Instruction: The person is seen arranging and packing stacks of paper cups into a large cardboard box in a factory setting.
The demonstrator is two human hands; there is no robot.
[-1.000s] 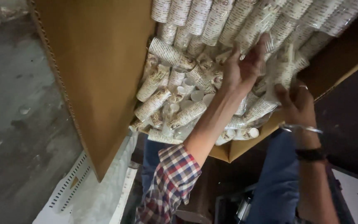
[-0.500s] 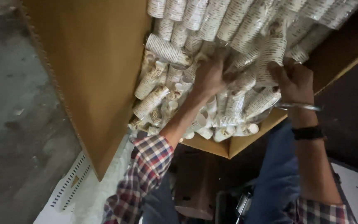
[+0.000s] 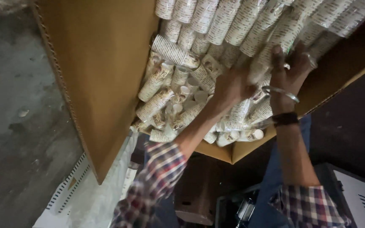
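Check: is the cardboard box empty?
No. The cardboard box is packed with stacked paper cups, many in clear sleeves, and both the left hand and right hand reach into them.
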